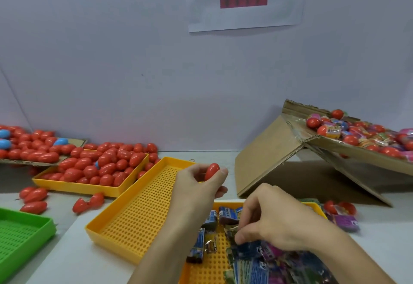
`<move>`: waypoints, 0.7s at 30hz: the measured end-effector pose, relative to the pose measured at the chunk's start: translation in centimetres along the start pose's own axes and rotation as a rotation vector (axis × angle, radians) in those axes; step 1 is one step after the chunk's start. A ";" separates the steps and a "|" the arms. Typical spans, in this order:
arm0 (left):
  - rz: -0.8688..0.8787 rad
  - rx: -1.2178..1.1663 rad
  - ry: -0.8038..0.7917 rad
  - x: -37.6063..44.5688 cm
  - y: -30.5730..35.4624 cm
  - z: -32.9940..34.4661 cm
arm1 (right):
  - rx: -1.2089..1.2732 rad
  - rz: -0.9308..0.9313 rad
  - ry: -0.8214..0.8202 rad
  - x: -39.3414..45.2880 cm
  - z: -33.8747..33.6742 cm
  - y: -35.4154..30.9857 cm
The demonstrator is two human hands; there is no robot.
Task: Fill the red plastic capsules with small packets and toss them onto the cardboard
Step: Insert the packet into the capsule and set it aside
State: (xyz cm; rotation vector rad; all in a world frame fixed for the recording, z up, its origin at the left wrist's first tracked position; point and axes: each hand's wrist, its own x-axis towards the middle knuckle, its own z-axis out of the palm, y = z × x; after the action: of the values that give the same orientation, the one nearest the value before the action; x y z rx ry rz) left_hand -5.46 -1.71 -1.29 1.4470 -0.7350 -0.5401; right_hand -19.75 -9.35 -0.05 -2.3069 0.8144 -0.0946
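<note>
Packets [263, 261] heaped in nearest yellow tray [201, 268]; right hand [274, 223] down among them, fingers [240, 238] pinched on one packet. Left hand [196, 185] just above, fingers closed around a red capsule [211, 171], over the bare perforated tray [138, 216]. Further left, tray of red capsules [100, 167]. Far right, tilted cardboard [268, 154] carrying filled capsules [362, 136] on the worktop [67, 257].

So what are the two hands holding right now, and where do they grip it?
The left hand pinches a red capsule around its lower half. The right hand pinches a small packet in the yellow tray by its edge.
</note>
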 end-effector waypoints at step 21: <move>-0.005 0.389 -0.238 -0.2 -0.5 -0.2 | 0.650 -0.015 0.314 1.0 -0.6 2.7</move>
State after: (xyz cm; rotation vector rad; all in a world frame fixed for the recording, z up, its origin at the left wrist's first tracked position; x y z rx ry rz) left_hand -5.47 -1.46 -1.79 1.7613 -1.0691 -0.6022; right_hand -20.54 -11.83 -1.48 -1.6976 0.7727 -0.6441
